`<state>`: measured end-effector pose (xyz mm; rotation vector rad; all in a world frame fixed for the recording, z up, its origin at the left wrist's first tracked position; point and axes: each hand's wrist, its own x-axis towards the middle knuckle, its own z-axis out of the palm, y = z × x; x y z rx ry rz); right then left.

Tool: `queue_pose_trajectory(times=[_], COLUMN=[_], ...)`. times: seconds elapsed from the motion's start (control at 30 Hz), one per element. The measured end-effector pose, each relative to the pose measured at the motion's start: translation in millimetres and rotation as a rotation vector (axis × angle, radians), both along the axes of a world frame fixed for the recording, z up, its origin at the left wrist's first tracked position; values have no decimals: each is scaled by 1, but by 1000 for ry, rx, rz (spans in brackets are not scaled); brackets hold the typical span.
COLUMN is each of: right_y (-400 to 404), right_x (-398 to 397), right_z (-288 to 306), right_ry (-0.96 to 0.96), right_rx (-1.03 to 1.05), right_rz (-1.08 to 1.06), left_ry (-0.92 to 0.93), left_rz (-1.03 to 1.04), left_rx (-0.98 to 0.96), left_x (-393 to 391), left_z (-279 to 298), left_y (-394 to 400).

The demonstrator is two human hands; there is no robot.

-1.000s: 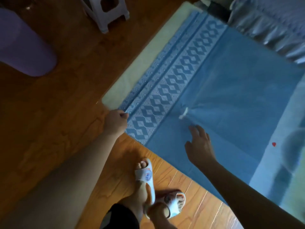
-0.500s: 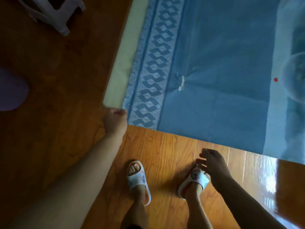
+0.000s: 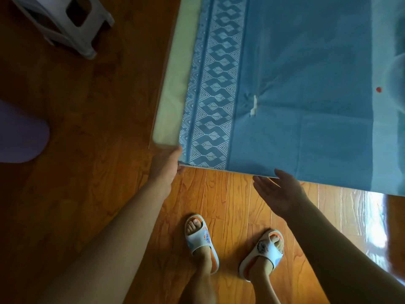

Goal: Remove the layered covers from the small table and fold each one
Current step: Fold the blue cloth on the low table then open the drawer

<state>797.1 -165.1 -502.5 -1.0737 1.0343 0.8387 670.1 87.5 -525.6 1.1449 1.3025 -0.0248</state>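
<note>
Right hand (image 3: 282,191) has swung up from near the feet, open-palmed under the blue cover's (image 3: 306,84) near edge at frame centre; left hand (image 3: 167,170) still pinches its corner, lift coming

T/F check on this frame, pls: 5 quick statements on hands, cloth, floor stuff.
1. The left hand grips the near left corner of the blue cover. True.
2. The right hand is clenched in a fist on top of the cover. False: its fingers are straight, at the cover's near edge.
3. The cover has a patterned band along its left side. True.
4. The person is barefoot. False: both feet wear slippers.
5. A white stool stands on the wooden floor, to the cover's left. True.
</note>
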Motion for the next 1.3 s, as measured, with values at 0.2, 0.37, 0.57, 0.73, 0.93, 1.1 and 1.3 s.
queue_pose_trajectory(times=[0.2, 0.37, 0.57, 0.73, 0.93, 1.1, 1.3], right_y=[18, 69, 86, 31, -3, -4, 8], right_x=[-19, -46, -42, -11, 14, 6, 7], right_z=[12, 6, -2, -12, -14, -17, -21], right_ry=[185, 121, 71, -78, -102, -32, -51], right_rx=[-2, 203, 295, 141, 83, 75, 79], right_rz=[351, 319, -263, -395, -449, -438, -372], left_ry=[69, -16, 33, 105, 120, 113, 81], left_rz=[-39, 102, -15, -201, -158, -62, -101], left_rx=[-81, -357, -248, -49, 62, 53, 89], left_x=[6, 3, 1, -2, 0, 2, -2], left_z=[3, 5, -1, -8, -6, 2, 6], left_y=[4, 11, 15, 11, -1, -7, -10])
